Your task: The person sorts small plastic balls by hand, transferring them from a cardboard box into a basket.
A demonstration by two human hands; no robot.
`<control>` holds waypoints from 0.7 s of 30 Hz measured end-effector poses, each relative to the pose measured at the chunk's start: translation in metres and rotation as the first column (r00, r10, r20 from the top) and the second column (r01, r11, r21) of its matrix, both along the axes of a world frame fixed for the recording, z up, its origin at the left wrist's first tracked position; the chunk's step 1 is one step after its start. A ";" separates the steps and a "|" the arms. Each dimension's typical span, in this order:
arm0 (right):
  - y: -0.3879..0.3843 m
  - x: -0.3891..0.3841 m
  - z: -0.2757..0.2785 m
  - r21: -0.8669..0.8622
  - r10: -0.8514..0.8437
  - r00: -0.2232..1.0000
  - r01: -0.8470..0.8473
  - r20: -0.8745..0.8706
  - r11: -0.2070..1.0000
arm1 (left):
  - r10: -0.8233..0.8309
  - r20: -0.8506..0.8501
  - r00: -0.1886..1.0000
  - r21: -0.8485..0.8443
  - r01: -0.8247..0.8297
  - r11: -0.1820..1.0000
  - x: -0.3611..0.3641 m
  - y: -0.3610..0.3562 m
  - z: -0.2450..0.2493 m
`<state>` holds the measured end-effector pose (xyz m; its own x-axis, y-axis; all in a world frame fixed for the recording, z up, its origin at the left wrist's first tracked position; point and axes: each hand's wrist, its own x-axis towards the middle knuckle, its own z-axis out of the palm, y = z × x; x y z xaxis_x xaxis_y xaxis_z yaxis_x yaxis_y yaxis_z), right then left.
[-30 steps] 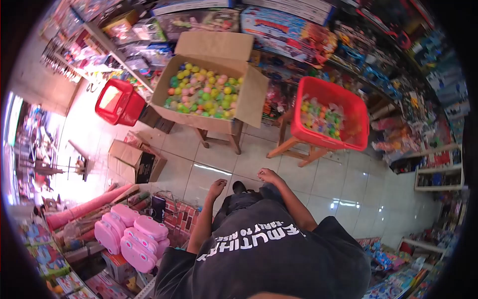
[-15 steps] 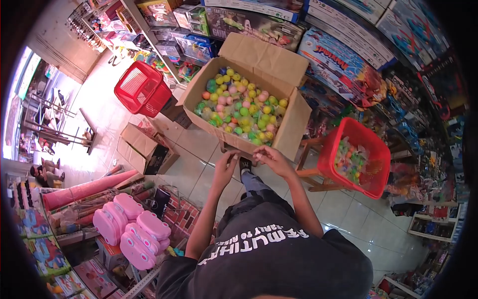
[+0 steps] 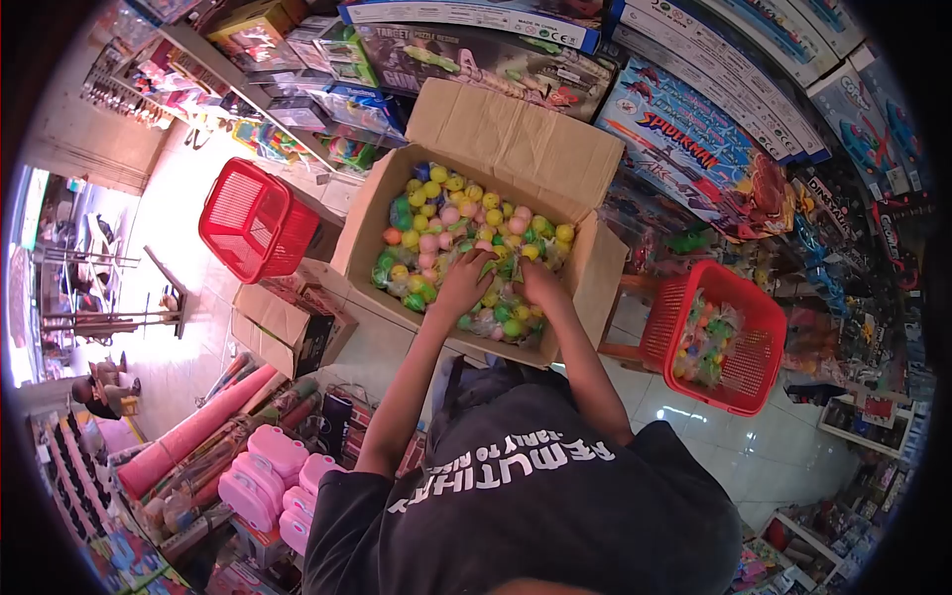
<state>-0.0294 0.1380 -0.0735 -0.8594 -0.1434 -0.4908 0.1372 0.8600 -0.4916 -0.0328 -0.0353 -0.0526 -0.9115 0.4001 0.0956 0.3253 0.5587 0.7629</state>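
Note:
An open cardboard box (image 3: 389, 302) in front of me is full of yellow, pink, green and orange plastic balls (image 3: 436, 213), many of them in clear plastic bags. My left hand (image 3: 464, 282) rests on the balls near the box's front side, its fingers apart over them. Beside it, my right hand (image 3: 541, 284) reaches down into the same balls. Its fingertips are partly hidden among the bags, so its grip does not show. To the right, a red plastic basket (image 3: 754, 342) holds several bagged balls (image 3: 706, 342).
Another red basket (image 3: 248, 220) stands left of the box, with a smaller open carton (image 3: 273, 322) below it. Pink cases (image 3: 263, 476) and long rolls (image 3: 198, 421) lie at lower left. Boxed toys (image 3: 684, 149) line the shelves behind. A person (image 3: 104, 387) is at far left.
Both hands have moved forward from in front of my body, over the box edge, and down onto the balls. My view has shifted, and my body is closer to the box.

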 end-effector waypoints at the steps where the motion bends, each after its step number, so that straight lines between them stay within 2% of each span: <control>1: 0.001 -0.007 -0.012 0.037 -0.006 1.000 0.007 -0.026 0.999 | -0.013 -0.040 0.999 -0.083 0.010 0.997 -0.006 0.004 -0.007; 5: 0.004 -0.029 -0.039 0.103 -0.027 0.994 0.016 0.109 0.995 | -0.106 -0.122 0.987 -0.282 0.068 0.957 -0.023 0.016 -0.036; 7: 0.000 -0.036 -0.042 0.160 0.019 0.965 -0.063 0.263 0.985 | -0.152 -0.104 0.983 -0.344 0.108 0.933 -0.029 0.020 -0.045; 8: -0.004 -0.034 -0.044 0.162 0.005 0.963 -0.050 0.268 0.986 | -0.186 -0.084 0.979 -0.405 0.137 0.904 -0.030 0.021 -0.049; 10: -0.008 -0.030 -0.050 0.202 0.080 0.986 -0.110 0.148 0.973 | -0.194 -0.060 0.979 -0.440 0.148 0.886 -0.033 0.023 -0.051; 11: -0.010 -0.029 -0.053 0.206 0.073 0.986 -0.104 0.153 0.973 | -0.184 -0.038 0.982 -0.478 0.144 0.867 -0.033 0.024 -0.052; 13: -0.016 -0.025 -0.059 0.274 -0.050 0.986 0.005 0.157 0.962 | -0.179 -0.030 0.983 -0.470 0.144 0.871 -0.031 0.024 -0.049; 17: -0.017 -0.016 -0.051 0.264 -0.033 0.995 0.008 0.090 0.964 | -0.173 -0.041 0.984 -0.443 0.138 0.886 -0.030 0.021 -0.050; 21: -0.025 -0.015 -0.058 0.391 -0.048 0.997 0.018 0.067 0.920 | -0.173 -0.026 0.985 -0.450 0.143 0.882 -0.032 0.021 -0.050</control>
